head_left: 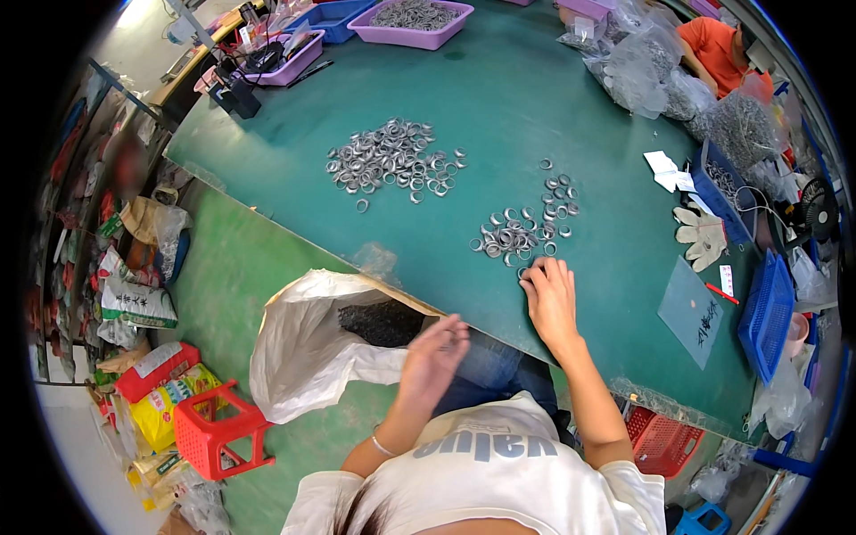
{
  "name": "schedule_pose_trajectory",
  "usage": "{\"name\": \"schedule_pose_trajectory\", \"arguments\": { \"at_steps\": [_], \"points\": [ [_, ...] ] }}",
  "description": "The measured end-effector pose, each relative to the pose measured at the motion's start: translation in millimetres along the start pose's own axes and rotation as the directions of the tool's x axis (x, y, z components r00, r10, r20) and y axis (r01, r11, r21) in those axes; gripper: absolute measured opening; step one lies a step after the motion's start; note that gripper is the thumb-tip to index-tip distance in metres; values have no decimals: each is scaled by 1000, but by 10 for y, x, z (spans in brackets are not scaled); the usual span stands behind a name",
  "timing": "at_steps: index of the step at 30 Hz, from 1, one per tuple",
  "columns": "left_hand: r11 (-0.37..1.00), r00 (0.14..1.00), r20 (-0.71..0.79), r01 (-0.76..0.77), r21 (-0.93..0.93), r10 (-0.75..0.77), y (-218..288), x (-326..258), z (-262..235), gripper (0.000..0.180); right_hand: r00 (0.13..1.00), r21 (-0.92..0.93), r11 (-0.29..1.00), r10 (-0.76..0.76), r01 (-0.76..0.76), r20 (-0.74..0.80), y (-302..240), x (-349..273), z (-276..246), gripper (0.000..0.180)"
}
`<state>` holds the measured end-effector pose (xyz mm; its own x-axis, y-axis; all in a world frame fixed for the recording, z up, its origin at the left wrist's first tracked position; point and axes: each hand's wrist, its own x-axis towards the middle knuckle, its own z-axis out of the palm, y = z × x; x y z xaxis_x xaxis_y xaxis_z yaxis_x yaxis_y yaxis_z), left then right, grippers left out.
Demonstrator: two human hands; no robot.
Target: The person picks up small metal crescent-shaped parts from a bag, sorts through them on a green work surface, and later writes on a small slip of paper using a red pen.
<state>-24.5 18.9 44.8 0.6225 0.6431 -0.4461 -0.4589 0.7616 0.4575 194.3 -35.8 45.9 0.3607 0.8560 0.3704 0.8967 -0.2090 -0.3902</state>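
- Your right hand (550,299) is pressing flat on the green surface (499,89), fingers spread and gripping nothing, touching the near pile of metal rings (522,230).
- Your left hand (434,350) is hovering over the white sack (303,343), fingers loosely curled; whether they are holding anything, you cannot tell.
- Rings lying this near the edge could be slipping off under a careless sweep.
- The sack is holding dark small parts; the purple tray (412,22) is holding more rings.

Your right hand (550,299) lies palm down, fingers stretched forward and close together, forearm running back to the lower edge. Your left hand (434,349) is raised lower and nearer your body, fingers loosely curled, slightly blurred, wrist bent.
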Motion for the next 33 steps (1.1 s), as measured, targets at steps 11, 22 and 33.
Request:
{"name": "schedule_pose_trajectory", "arguments": {
  "at_steps": [11, 22, 33],
  "points": [
    [979, 994, 86, 55, 195, -73, 3, -97, 39, 41, 985, 516, 856, -115, 31, 132, -373, -160, -328, 13],
    [946, 944, 77, 315, 79, -321, -282, 124, 446, 36, 994, 55, 994, 92, -89, -51, 201, 55, -108, 14],
    [955, 985, -52, -149, 258, 167, -89, 82, -188, 28, 981, 450, 872, 180, -192, 69, 218, 107, -415, 14]
  ]
}}
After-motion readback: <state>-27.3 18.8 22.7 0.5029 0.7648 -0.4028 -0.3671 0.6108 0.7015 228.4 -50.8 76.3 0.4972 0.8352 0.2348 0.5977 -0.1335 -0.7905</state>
